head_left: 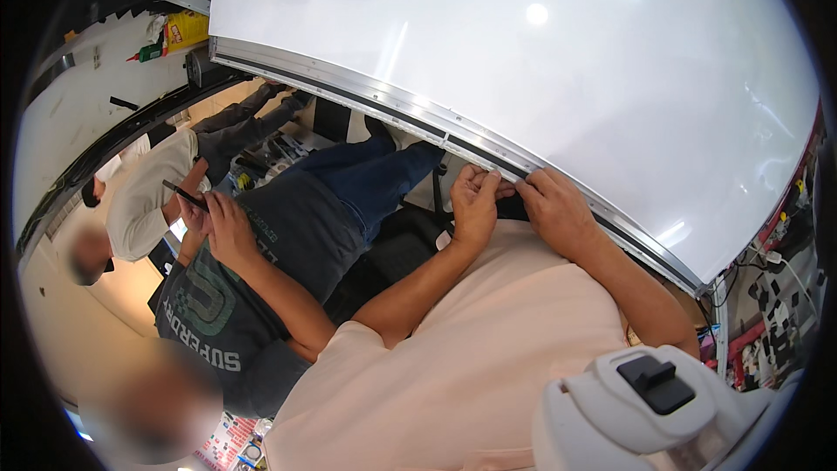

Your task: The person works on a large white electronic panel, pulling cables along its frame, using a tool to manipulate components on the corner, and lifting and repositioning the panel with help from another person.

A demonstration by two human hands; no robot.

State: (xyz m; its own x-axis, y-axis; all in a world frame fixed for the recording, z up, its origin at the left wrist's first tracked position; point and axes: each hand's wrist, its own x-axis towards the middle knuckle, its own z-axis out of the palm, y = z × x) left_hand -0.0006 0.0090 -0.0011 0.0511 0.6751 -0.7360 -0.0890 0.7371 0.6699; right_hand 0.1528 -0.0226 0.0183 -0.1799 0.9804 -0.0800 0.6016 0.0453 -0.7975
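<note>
Repair workshop: big white panel [523, 78] w/ metal trim, cluttered parts shelves [776, 296], cables.

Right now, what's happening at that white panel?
The person wearing the camera has both hands on the lower edge of a large white panel. The left hand and right hand sit side by side, fingers pressed against the black strip that runs along the panel's metal trim. Neither hand holds a tool. To the left, another person in a dark printed shirt holds a phone in both hands, apart from the panel.
</note>
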